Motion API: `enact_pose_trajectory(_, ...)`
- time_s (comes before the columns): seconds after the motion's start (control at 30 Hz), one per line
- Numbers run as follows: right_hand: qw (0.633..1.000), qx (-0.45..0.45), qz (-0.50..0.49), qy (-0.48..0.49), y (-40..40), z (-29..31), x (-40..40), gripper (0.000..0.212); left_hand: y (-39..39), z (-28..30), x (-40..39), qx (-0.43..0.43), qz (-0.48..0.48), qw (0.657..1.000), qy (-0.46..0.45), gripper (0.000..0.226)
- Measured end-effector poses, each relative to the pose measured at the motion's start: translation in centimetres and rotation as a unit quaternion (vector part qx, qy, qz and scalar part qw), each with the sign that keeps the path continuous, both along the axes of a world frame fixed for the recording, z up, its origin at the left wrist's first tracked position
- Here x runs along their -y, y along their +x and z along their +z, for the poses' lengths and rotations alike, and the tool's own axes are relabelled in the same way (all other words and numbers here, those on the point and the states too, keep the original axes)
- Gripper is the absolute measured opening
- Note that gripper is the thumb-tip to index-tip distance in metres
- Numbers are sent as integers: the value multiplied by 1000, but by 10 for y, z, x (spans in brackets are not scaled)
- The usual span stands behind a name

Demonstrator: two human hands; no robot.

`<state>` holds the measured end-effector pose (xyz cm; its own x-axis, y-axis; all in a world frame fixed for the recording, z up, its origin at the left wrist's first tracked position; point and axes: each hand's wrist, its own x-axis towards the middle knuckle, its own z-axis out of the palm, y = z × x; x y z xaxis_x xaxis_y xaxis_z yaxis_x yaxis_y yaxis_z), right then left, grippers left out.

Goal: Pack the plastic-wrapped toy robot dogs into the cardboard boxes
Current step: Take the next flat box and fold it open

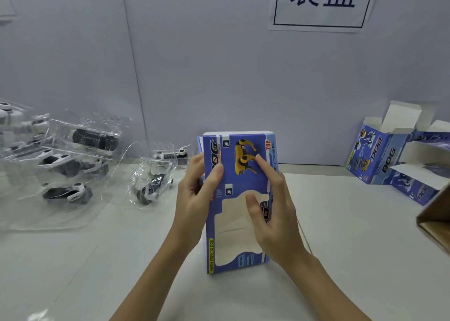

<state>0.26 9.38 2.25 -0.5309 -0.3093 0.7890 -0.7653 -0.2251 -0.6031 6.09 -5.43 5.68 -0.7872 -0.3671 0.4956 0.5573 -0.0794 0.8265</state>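
Observation:
A blue cardboard toy box (233,223) with a yellow robot dog printed on it and a pale window panel stands on end in the middle of the white table. My left hand (194,194) grips its left edge, thumb across the front. Over the front face lies my right hand (272,208), fingers fairly straight, forefinger near the printed dog and thumb on the window. A plastic-wrapped black-and-white robot dog (152,182) lies just left of the box. Several more wrapped dogs (65,162) are piled at the far left.
Open blue boxes (379,160) with raised white flaps lie at the back right against the wall. A brown carton's corner (435,221) juts in at the right edge. A paper sign (321,4) with printed characters hangs on the grey wall.

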Motion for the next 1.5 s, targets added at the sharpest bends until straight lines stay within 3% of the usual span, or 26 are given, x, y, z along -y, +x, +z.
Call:
enact_pose_trajectory(0.17, 997, -45, -57, -20, 3, -1, -3, 48, -1, -4, -2, -43, 40, 998, -16, 20)
enact_pose_trajectory(0.33, 990, -41, -130, -35, 2, 7, 0, 38, -4, -6, 2, -71, 43, 996, 18, 58)
enact_pose_trajectory(0.47, 992, -22, -114, -49, 2, 8, 2, 36, -2, -10, 2, -42, 86, 992, -86, 31)
enact_pose_trajectory(0.57, 995, -8, -91, -38, 3, 5, -1, 39, 0, -12, 4, -5, 55, 994, -92, 45)
enact_pose_trajectory(0.77, 997, 2, -82, 4, -4, 8, -8, 25, -2, -13, 10, 7, 40, 996, -86, 47)
enact_pose_trajectory(0.9, 996, -1, -85, 3, -2, 9, -5, 35, -5, -17, 22, 45, -5, 991, -125, 90)
enact_pose_trajectory(1.03, 992, 38, -122, 12, -1, 9, -7, 50, -8, -16, 28, 3, 71, 988, -135, 89)
enact_pose_trajectory(1.1, 991, 107, -78, 14, 2, 10, -7, 57, -9, -18, 31, -56, 138, 964, -219, 86)
enact_pose_trajectory(1.2, 979, 205, 8, 3, 6, 11, -4, 71, -15, -26, 35, -114, 244, 859, -436, 76)
enact_pose_trajectory(1.3, 964, 266, 20, 14, 7, 13, -2, 93, -18, -35, 27, -110, 287, 773, -555, 78)
enact_pose_trajectory(1.4, 959, 282, 19, -3, 5, 11, -3, 105, -21, -41, 18, -113, 294, 756, -573, 77)
enact_pose_trajectory(1.5, 957, 272, 19, -93, 6, 7, -3, 85, -17, -39, 19, -134, 261, 784, -548, 76)
